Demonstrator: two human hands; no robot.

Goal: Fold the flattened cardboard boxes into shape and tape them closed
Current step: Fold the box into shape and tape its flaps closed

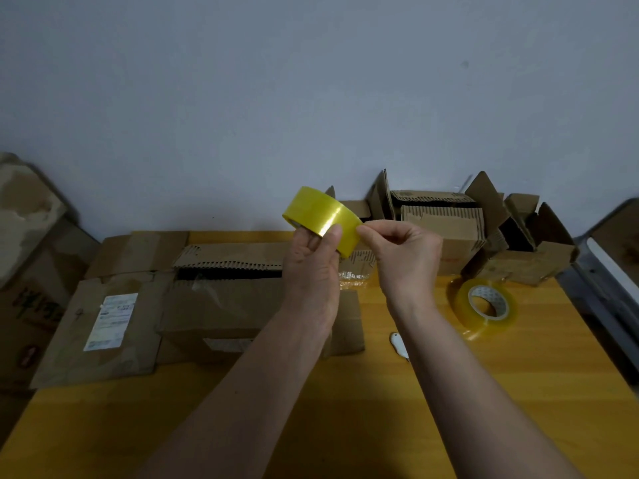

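Observation:
My left hand (311,267) holds a yellow tape roll (321,217) up above the table, thumb on its outer face and fingers through the core. My right hand (401,254) pinches the roll's right edge with thumb and forefinger. Below the hands a brown cardboard box (221,305) lies on the yellow table (345,409), its torn corrugated flap open at the top. A flattened piece of cardboard with a white label (100,326) lies to its left.
A second, clear tape roll (485,307) stands on the table at the right. A small white cutter (399,344) lies beside my right forearm. Several opened boxes (460,229) stand against the wall at the back right. A large carton (27,257) stands at the left.

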